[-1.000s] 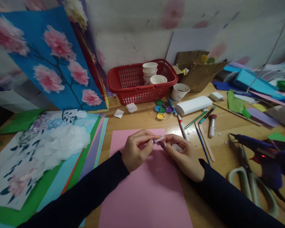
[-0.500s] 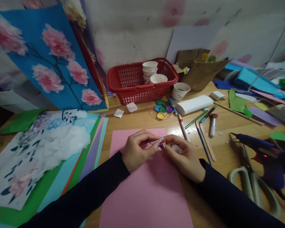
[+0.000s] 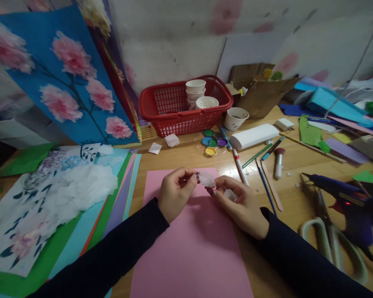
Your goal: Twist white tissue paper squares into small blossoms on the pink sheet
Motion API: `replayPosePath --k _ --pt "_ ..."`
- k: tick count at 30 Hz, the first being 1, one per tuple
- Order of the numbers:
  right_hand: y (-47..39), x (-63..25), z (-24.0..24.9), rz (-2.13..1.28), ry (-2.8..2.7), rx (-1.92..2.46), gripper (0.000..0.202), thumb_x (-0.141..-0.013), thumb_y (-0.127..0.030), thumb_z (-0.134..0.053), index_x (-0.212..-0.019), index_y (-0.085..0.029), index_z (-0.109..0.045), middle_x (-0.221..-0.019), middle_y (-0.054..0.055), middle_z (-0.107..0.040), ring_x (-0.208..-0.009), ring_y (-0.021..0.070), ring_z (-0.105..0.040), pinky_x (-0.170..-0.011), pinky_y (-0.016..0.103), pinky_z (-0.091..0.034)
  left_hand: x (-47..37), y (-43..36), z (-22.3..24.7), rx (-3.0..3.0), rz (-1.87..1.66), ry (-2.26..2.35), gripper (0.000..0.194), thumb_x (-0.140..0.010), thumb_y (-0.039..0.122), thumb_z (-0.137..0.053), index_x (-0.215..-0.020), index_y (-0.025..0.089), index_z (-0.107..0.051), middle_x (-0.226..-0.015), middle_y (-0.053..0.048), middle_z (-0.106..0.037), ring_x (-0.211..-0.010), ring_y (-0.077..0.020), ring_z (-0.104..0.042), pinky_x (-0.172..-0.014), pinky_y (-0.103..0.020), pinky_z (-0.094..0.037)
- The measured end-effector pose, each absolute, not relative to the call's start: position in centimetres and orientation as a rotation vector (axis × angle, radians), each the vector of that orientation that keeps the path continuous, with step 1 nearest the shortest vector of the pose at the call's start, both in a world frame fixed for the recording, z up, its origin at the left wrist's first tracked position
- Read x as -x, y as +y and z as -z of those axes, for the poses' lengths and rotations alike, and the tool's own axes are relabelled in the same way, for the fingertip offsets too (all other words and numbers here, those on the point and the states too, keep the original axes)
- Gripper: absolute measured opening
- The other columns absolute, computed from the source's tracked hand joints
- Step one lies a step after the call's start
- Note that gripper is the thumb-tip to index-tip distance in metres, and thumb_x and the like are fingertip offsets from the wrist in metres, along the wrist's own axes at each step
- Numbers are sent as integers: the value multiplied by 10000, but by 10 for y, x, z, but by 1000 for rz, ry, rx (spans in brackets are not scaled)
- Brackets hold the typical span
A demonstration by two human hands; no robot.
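Observation:
Between my two hands is a small piece of white tissue paper [image 3: 207, 179], thin and slightly crumpled. My left hand [image 3: 178, 191] pinches its left edge between thumb and forefinger. The thumb and forefinger of my right hand [image 3: 243, 203] close on its right side. More white tissue [image 3: 230, 194] shows under the curled fingers of my right hand. Both hands are above a pink sheet of paper [image 3: 189, 256] that lies on the wooden table. Beyond them are a small stack of white tissue squares [image 3: 172, 140] and a single square [image 3: 155, 148].
A red basket [image 3: 186, 122] with paper cups stands at the back, near paint pots [image 3: 211, 142]. On the right lie brushes [image 3: 266, 186], scissors [image 3: 328, 236] and a glue gun [image 3: 338, 190] with a red light. Coloured papers [image 3: 121, 198] and a blue flower picture [image 3: 71, 78] are left.
The tissue piece was a narrow folded strip hidden at my fingertips; now it is spread wider. My left fingertips have drawn a little to the left, away from the right ones.

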State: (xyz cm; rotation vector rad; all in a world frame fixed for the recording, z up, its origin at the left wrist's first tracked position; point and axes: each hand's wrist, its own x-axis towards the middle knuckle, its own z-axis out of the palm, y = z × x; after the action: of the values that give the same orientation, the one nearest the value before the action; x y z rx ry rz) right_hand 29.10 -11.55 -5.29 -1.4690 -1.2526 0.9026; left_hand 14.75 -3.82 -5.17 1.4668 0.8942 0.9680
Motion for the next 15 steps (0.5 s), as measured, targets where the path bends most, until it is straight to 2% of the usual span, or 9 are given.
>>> replayPosePath --k 9,15 --pt "-114 -291 49 -913 -1244 1485 236 -807 -399 -588 -782 -164 -584 -552 -42 -443 -445 81 -343 -407 217 -239 -149 -33 55 -1146 -1033 953 163 -721 288 -650 -753 129 -643 -730 -35 -696 -719 -143 -659 -718 -275 -536" --pt "-114 -292 48 -944 -1218 1476 224 -800 -387 -589 -781 -163 -586 -547 -46 -439 -435 76 -336 -408 213 -232 -148 -23 58 -792 -1106 953 156 -676 251 -673 -738 120 -615 -767 -12 -670 -751 -109 -649 -827 -305 -520"
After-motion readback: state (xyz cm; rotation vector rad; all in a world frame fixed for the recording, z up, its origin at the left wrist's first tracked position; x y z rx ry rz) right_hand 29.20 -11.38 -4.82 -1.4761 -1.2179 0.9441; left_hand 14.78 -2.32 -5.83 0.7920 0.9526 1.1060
